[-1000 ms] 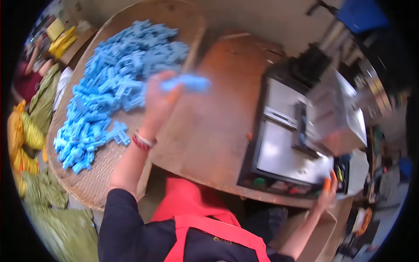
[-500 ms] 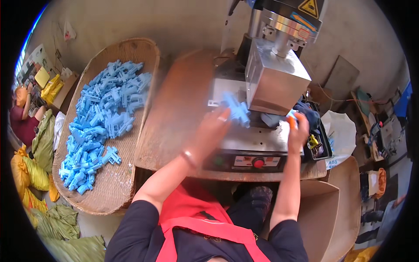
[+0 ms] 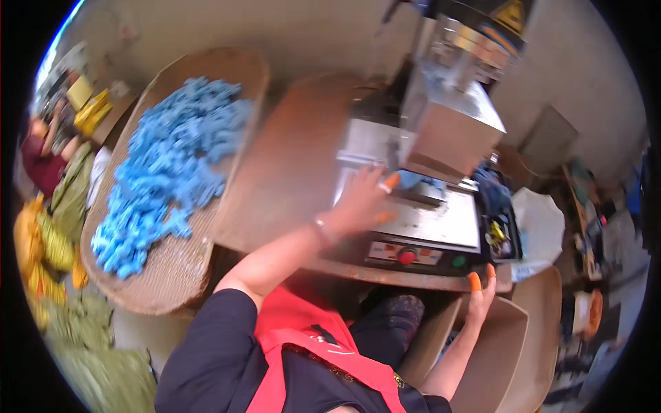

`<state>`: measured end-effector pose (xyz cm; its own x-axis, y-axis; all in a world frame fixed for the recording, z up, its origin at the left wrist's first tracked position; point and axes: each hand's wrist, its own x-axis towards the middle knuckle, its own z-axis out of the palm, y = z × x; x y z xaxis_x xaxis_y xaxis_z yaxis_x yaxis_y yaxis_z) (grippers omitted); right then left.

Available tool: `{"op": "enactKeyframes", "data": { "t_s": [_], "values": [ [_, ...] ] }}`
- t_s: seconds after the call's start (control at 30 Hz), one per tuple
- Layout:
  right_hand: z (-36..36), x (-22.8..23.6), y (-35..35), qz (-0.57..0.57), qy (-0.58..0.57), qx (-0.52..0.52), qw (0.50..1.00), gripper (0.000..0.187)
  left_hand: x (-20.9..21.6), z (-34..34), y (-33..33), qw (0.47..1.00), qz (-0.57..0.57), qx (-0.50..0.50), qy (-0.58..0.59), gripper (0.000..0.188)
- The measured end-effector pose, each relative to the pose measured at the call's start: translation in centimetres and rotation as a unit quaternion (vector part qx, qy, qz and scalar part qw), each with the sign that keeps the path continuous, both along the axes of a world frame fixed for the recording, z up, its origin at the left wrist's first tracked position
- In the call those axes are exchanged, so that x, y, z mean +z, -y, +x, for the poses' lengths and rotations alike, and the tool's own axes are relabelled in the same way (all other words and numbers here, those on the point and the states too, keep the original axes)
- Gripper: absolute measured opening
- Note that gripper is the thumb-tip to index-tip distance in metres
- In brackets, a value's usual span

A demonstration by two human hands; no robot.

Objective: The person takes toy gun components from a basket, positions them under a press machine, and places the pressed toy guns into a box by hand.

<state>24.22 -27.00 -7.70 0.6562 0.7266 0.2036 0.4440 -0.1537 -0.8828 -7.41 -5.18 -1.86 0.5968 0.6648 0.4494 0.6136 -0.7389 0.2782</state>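
Observation:
My left hand (image 3: 361, 201) lies spread on the metal plate (image 3: 434, 224) of a press machine. Its orange-capped fingertip is right beside a blue plastic part (image 3: 416, 180) that sits under the machine's steel head (image 3: 454, 124). I see nothing gripped in this hand. My right hand (image 3: 480, 294) hangs lower at the front edge of the table, fingers apart and empty, with orange caps on the fingertips. It hovers over an open cardboard box (image 3: 496, 351).
A big woven tray (image 3: 172, 289) heaped with blue plastic parts (image 3: 165, 172) fills the left. The brown table (image 3: 289, 172) carries the machine, whose front panel has a red button (image 3: 406, 256). Yellow and green sacks (image 3: 41, 248) lie far left near another person (image 3: 41, 162).
My left hand carried a blue part from the tray to the machine and now rests flat beside it. My right hand dropped from the plate to the table's front edge.

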Motion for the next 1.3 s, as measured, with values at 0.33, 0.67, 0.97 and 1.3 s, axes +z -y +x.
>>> {"op": "enactKeyframes", "data": {
  "t_s": [0.33, 0.67, 0.97, 1.3],
  "values": [
    [6.2, -8.2, -4.2, -0.021, -0.068, 0.040, 0.997, 0.075, -2.8, -12.6, 1.8, 0.974, -0.126, -0.122, 0.143, 0.065],
    [5.9, -7.0, -2.5, 0.003, -0.177, 0.040, 0.983, 0.068, -15.5, -41.5, -14.0, 0.814, -0.249, 0.524, -0.015, 0.054],
    [-5.0, 3.2, -6.1, 0.018, 0.084, -0.070, 0.994, 0.031, -8.4, -36.3, -14.1, 0.806, -0.160, 0.425, 0.379, 0.059],
    [-4.7, 2.8, -20.8, 0.154, 0.319, 0.177, 0.918, 0.026, -1.9, -5.6, 0.2, 0.892, -0.196, -0.039, 0.406, 0.053]
  ]
}}
